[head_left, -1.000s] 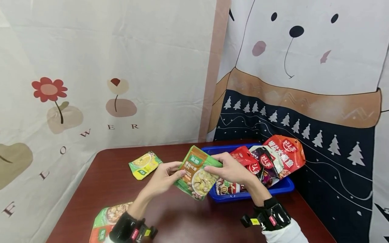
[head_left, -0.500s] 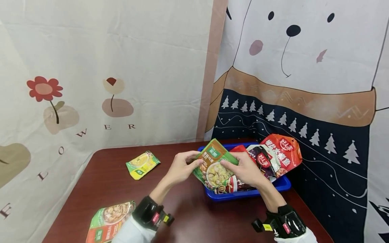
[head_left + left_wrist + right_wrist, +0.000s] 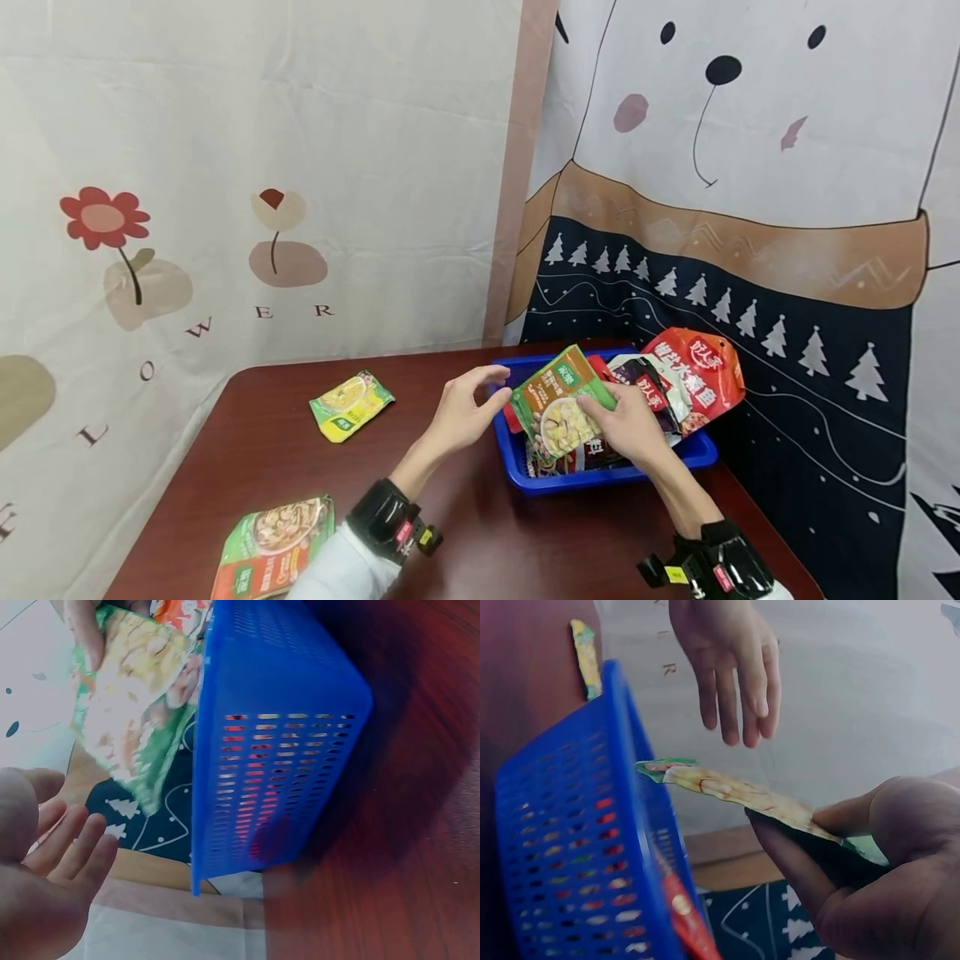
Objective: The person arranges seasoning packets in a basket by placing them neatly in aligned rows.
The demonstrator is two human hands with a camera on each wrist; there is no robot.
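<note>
My right hand (image 3: 633,425) pinches a green and brown seasoning packet (image 3: 558,400) by its right edge, thumb on the printed front. The packet hangs tilted over the blue plastic basket (image 3: 540,486), overlapping its left part in the head view. My left hand (image 3: 465,410) is just left of the packet, its fingers loosely bent and apart from it. A gap shows between that hand and the packet (image 3: 131,697) in the left wrist view. Inside the basket lie several packets, among them a large red pouch (image 3: 697,375) leaning on the right end and a dark one (image 3: 651,385).
A yellow and green packet (image 3: 351,406) lies at the back left of the dark red table (image 3: 300,467). Nearer the front left is a green and orange packet (image 3: 273,546), partly covered by my left sleeve. Printed cloth (image 3: 375,167) hangs behind the table.
The packet has moved right, from in front of the basket to over it. My left hand has let go of it, while my right hand keeps its hold.
</note>
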